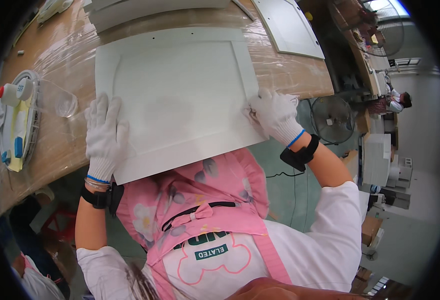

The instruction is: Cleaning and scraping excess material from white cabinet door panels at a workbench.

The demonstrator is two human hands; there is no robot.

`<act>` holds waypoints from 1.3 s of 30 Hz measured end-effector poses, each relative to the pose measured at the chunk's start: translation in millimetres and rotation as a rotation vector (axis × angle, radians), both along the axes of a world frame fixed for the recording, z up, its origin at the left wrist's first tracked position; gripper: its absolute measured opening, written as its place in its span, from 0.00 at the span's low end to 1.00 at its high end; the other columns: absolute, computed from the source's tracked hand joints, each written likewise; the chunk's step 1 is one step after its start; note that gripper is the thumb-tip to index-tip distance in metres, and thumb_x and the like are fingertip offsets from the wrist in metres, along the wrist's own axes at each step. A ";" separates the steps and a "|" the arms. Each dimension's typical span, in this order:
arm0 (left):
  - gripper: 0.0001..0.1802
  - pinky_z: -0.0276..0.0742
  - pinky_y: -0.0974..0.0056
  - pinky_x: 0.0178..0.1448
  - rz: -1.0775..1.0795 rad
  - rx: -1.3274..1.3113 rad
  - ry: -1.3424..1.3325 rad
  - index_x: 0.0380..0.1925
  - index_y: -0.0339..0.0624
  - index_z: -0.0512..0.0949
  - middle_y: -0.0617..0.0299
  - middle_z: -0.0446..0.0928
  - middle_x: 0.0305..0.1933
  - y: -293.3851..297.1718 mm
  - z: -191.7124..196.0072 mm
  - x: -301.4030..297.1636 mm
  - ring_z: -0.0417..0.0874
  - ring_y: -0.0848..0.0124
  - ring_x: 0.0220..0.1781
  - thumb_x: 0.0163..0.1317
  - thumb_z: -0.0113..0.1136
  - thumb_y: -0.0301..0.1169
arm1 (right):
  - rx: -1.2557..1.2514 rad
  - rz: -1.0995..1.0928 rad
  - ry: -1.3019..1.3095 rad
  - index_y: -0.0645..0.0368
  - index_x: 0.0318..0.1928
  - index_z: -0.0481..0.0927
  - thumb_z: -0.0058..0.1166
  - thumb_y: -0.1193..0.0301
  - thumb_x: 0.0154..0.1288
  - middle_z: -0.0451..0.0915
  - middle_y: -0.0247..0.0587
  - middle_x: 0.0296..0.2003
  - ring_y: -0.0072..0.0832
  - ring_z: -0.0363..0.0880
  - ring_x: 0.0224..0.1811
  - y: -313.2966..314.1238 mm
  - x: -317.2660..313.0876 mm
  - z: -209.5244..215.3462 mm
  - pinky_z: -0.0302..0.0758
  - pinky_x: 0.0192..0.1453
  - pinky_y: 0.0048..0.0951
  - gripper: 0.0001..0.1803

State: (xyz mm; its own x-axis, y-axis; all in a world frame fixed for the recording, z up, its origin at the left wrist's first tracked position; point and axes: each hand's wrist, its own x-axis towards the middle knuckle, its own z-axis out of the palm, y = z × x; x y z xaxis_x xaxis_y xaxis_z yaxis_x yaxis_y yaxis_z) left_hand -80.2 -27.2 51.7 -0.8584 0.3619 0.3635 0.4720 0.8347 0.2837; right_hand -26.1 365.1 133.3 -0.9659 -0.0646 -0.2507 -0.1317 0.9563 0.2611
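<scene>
A white framed panel (180,95) lies on the table in front of me, its near edge sticking out over the table's edge above my lap. Two small dark holes show near its far edge. My left hand (105,127), in a white knitted glove, rests flat with fingers stretched along the panel's left edge. At the right edge, my gloved right hand (276,114) is closed, fingers curled against the panel's side. A small greyish bit shows by its fingertips; I cannot make out what it is.
On the left stand an oval plastic basket (34,127), a white glue bottle with a red tip (9,94) and a clear cup (66,104). White boards are stacked (155,9) beyond, another panel (292,27) lies far right. A floor fan (332,120) and people are nearby.
</scene>
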 end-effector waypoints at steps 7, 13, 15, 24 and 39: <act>0.27 0.52 0.43 0.77 0.009 0.002 -0.002 0.62 0.44 0.72 0.40 0.64 0.71 -2.9 -3.6 -1.1 0.62 0.40 0.73 0.62 0.52 0.36 | -0.100 0.170 -0.079 0.56 0.39 0.80 0.54 0.69 0.60 0.79 0.43 0.42 0.43 0.80 0.46 -4.5 27.6 -6.3 0.77 0.46 0.47 0.08; 0.28 0.51 0.43 0.78 -0.016 -0.010 -0.001 0.63 0.45 0.72 0.42 0.64 0.71 -0.7 -3.3 -5.2 0.61 0.41 0.73 0.62 0.52 0.36 | -0.305 0.007 0.143 0.51 0.41 0.79 0.59 0.64 0.57 0.78 0.42 0.40 0.45 0.79 0.45 13.2 38.5 -16.9 0.76 0.44 0.46 0.12; 0.28 0.50 0.44 0.78 -0.011 -0.011 -0.001 0.64 0.45 0.71 0.43 0.64 0.71 -1.7 -3.3 -3.7 0.61 0.41 0.73 0.62 0.52 0.36 | -0.428 0.098 0.194 0.52 0.39 0.79 0.58 0.65 0.58 0.78 0.43 0.38 0.44 0.79 0.43 -23.6 54.1 -20.3 0.76 0.41 0.44 0.10; 0.28 0.46 0.47 0.80 -0.041 -0.043 -0.046 0.67 0.45 0.68 0.42 0.60 0.74 -6.8 -6.2 0.2 0.57 0.44 0.76 0.66 0.51 0.37 | -0.540 0.124 0.236 0.53 0.34 0.79 0.60 0.67 0.57 0.78 0.42 0.34 0.42 0.80 0.38 -27.4 83.9 -23.8 0.77 0.38 0.43 0.06; 0.31 0.43 0.48 0.81 -0.025 -0.075 -0.170 0.67 0.48 0.66 0.41 0.55 0.76 -9.2 1.5 -14.2 0.52 0.44 0.79 0.66 0.50 0.47 | -0.450 0.349 0.303 0.51 0.39 0.79 0.65 0.64 0.48 0.78 0.40 0.40 0.43 0.80 0.42 -39.0 97.8 -30.4 0.75 0.42 0.45 0.16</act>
